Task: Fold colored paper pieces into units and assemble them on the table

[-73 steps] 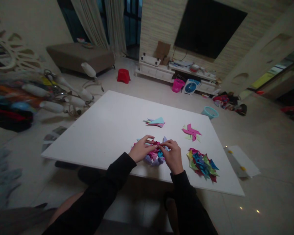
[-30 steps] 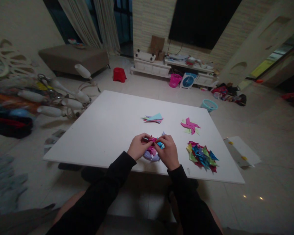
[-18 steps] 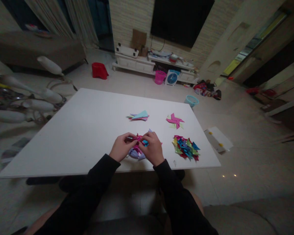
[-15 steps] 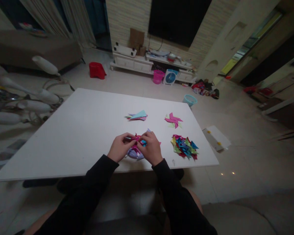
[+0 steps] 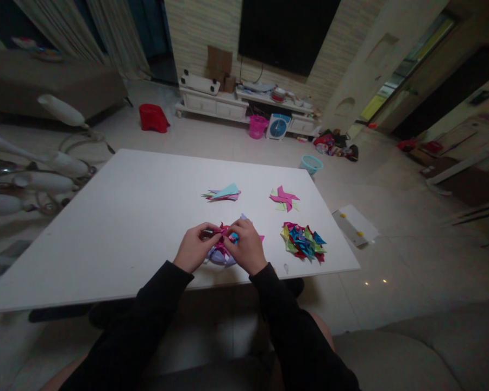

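Observation:
Both my hands meet over the near part of the white table (image 5: 106, 228). My left hand (image 5: 194, 247) pinches a small pink folded paper piece (image 5: 222, 232) between thumb and fingertips. Close against it, my right hand (image 5: 246, 245) is closed on the same pink paper, its fingertips partly hiding it. Beneath them lies a pile of purple, pink and blue folded papers (image 5: 222, 258), largely covered by the hands. To the right sits a heap of multicoloured folded papers (image 5: 305, 243). Farther back are a pink and green paper pinwheel shape (image 5: 284, 199) and a fanned stack of paper pieces (image 5: 225, 193).
A small clear item (image 5: 286, 268) lies near the table's front edge. Beyond the table stand a red stool (image 5: 154, 118), a pink basket (image 5: 257, 126), a box fan (image 5: 277, 126) and a blue basket (image 5: 311, 164). A white lamp fixture (image 5: 61, 163) is at the left, a white box (image 5: 355, 225) at the right.
The whole view has shifted slightly, so things appear a little farther left. My hands keep nearly the same pinching pose on the pink paper.

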{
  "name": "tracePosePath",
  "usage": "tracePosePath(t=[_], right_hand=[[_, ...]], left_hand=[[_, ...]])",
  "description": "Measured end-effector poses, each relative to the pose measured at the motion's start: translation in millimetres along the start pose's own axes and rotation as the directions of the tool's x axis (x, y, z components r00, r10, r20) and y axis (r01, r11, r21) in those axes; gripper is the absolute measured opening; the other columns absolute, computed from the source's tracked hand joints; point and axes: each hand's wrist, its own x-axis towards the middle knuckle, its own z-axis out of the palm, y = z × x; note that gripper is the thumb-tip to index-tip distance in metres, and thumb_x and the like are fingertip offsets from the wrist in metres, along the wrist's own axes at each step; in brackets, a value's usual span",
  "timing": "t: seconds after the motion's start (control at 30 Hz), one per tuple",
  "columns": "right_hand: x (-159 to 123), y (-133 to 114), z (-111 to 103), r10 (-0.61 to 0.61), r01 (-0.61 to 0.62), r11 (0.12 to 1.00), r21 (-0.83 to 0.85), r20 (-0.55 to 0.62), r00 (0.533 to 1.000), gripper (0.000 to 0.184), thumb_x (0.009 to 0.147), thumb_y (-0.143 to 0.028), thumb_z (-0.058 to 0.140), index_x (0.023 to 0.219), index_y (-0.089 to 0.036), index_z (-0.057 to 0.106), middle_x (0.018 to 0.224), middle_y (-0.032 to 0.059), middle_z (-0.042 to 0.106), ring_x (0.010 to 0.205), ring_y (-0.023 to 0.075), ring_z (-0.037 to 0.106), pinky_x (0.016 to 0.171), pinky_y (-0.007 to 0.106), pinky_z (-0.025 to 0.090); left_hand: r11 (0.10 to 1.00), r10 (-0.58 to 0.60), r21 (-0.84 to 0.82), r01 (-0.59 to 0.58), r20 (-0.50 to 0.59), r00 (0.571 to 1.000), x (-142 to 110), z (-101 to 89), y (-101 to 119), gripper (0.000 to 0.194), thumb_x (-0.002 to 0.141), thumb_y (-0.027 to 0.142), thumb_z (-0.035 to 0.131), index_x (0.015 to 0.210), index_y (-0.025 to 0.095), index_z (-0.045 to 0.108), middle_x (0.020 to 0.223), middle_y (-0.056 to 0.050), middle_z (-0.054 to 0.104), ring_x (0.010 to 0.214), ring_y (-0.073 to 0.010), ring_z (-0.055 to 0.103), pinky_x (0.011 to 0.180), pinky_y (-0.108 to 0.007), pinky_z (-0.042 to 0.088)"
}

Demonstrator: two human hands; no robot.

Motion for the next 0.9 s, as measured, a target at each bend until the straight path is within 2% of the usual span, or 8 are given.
tracePosePath(t=[0.23, 0.5, 0.9], right_hand=[[-0.2, 2.2, 1.6, -0.005, 0.005, 1.0, -0.001, 0.011, 1.0, 0.009, 0.084, -0.016, 0.068, 0.077, -0.021, 0.065, 0.086, 0.0031, 0.06, 0.093, 0.0204, 0.054, 0.084, 0.034, 0.044], [0.4, 4.0, 3.2, -0.005, 0.006, 1.0, -0.026, 0.048, 0.999, 0.01, 0.084, -0.016, 0.068, 0.076, -0.02, 0.064, 0.087, 0.0039, 0.06, 0.093, 0.021, 0.053, 0.084, 0.035, 0.044], [0.5, 4.0, 2.1, 0.004, -0.002, 1.0, -0.023, 0.06, 0.998, 0.012, 0.083, -0.015, 0.068, 0.075, -0.02, 0.063, 0.088, 0.0033, 0.06, 0.093, 0.0206, 0.052, 0.084, 0.034, 0.044]], left_hand=[[1.0, -0.001, -0.002, 0.001, -0.002, 1.0, 0.3, 0.0, 0.3, 0.028, 0.065, 0.036, 0.078, 0.081, 0.015, 0.07, 0.081, -0.006, 0.073, 0.071, -0.0189, 0.068, 0.067, -0.032, 0.06], [1.0, -0.013, 0.022, 0.012, 0.014, 1.0, -0.3, 0.4, -0.4, 0.031, 0.064, 0.038, 0.079, 0.083, 0.015, 0.07, 0.085, -0.008, 0.073, 0.078, -0.0221, 0.07, 0.071, -0.035, 0.061], [0.999, -0.019, 0.05, 0.018, 0.022, 1.0, -0.5, 1.0, 1.5, 0.03, 0.064, 0.039, 0.078, 0.081, 0.016, 0.071, 0.082, -0.008, 0.074, 0.076, -0.023, 0.07, 0.071, -0.037, 0.06]])
